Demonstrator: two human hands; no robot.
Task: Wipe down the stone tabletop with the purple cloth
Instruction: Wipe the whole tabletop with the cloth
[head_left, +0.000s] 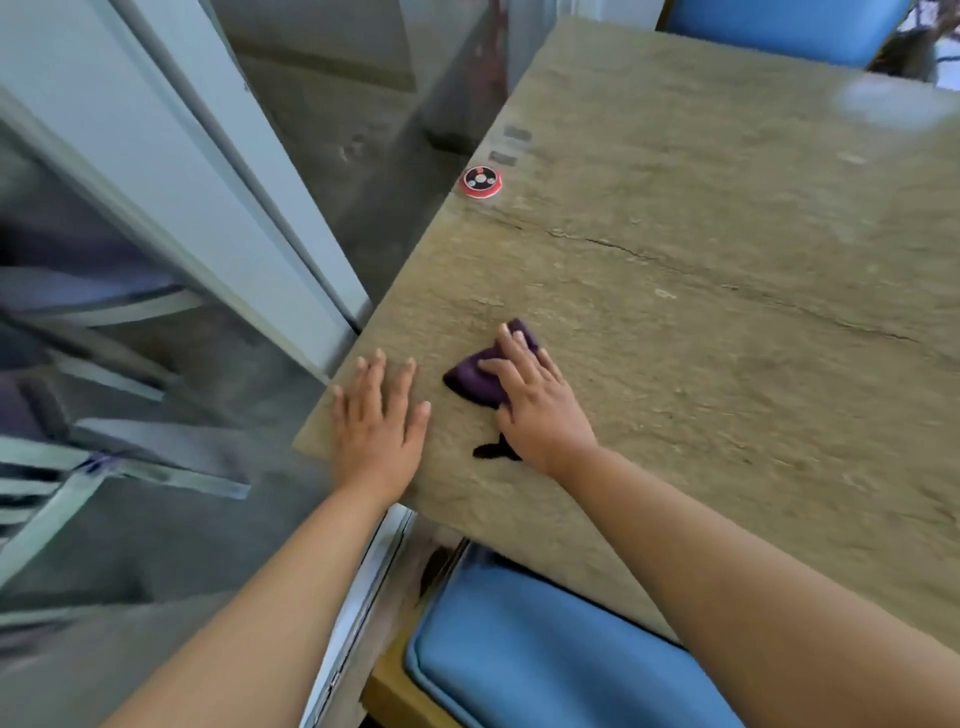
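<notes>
The stone tabletop is rough, tan-grey, with a long crack across it. Near its left front corner lies the purple cloth, bunched up, with a dark corner sticking out by my wrist. My right hand presses flat on the cloth, fingers spread over it and pointing away from me. My left hand rests flat on the bare stone just left of the cloth, close to the table's left edge, fingers apart and holding nothing.
A round red and black call button sits at the table's left edge, two small grey labels behind it. A blue cushioned chair stands below the front edge, another blue chair at the far side. Glass wall and frame on the left.
</notes>
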